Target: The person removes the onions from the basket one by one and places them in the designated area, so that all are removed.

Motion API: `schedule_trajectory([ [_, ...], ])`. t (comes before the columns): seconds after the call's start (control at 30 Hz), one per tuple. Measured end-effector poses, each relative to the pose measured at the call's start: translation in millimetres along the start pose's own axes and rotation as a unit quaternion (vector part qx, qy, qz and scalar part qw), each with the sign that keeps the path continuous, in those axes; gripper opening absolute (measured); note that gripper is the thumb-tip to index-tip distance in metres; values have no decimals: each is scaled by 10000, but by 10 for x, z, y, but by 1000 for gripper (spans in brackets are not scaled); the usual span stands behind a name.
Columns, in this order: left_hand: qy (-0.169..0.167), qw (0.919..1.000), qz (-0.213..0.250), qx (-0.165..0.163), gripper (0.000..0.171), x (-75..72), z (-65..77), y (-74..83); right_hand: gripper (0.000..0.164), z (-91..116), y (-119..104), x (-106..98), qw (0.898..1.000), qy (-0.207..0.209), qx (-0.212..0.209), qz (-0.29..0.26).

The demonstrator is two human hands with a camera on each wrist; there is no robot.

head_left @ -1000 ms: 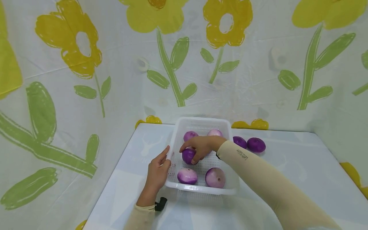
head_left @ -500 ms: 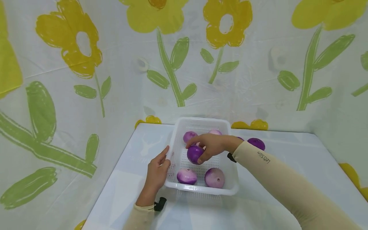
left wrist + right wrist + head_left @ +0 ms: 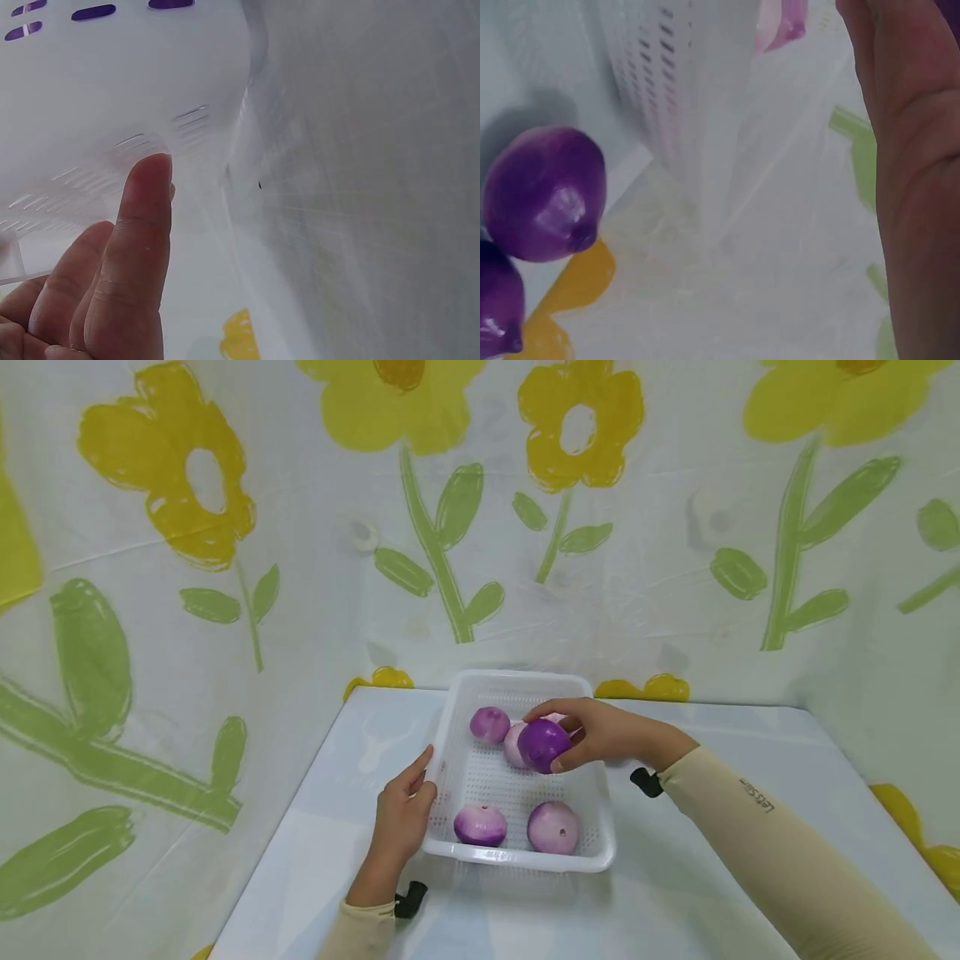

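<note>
In the head view, my right hand (image 3: 600, 733) grips a dark purple onion (image 3: 543, 746) above the white perforated basket (image 3: 517, 858). Its fingers lie over the top and the thumb under the near side. Just behind, a pale onion (image 3: 512, 747) is partly covered by it. At the basket's left wall rests my left hand (image 3: 401, 814), index finger straight along the outside and thumb beside the rim. The left wrist view shows its extended fingers (image 3: 131, 255) next to the basket wall. Inside the basket also lie a pinkish-purple onion (image 3: 490, 725) and two pale ones at the front.
Outside the basket, the right wrist view has two dark purple onions, one round (image 3: 546, 193) and one cut by the frame edge (image 3: 499, 300); in the head view my right arm hides them. A flower-printed curtain (image 3: 315, 635) surrounds the white table (image 3: 712, 752).
My right hand has lifted the dark purple onion and carried it rightward and toward the back of the basket. The left hand has stayed at the basket's left side.
</note>
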State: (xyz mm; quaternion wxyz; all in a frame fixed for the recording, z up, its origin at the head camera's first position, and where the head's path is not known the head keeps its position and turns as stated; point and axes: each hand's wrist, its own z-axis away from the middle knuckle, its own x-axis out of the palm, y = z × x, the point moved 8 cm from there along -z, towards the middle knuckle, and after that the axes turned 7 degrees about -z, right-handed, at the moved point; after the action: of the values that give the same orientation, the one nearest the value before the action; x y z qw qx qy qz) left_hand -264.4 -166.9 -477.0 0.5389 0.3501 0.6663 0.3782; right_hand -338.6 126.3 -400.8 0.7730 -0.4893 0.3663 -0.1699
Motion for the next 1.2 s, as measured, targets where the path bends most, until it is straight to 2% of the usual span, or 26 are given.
schedule_trajectory([
  [0.2,4,10000,67,-58,57,-23,14,-32,82,237,153,-230,9978,479,-264,-376],
  [0.43,23,10000,10,-95,57,-39,26,-36,81,508,429,-426,9908,1087,-387,-701],
  [0.57,7,9999,57,-83,57,-30,23,-40,82,694,607,-534,9837,1532,-430,-833],
  [0.73,0,9999,69,-78,58,-23,20,-32,85,936,878,-668,9701,2067,-410,-1203],
  [0.9,-25,9998,116,-152,58,-3,23,-30,87,1156,1197,-779,9571,2537,-114,-1393],
  [1.07,-45,9997,168,-165,58,31,29,-16,93,1362,1526,-844,9477,2972,553,-1026],
  [1.2,-43,9998,136,-129,57,51,25,-6,96,1492,1771,-848,9371,3230,795,-1059],
])
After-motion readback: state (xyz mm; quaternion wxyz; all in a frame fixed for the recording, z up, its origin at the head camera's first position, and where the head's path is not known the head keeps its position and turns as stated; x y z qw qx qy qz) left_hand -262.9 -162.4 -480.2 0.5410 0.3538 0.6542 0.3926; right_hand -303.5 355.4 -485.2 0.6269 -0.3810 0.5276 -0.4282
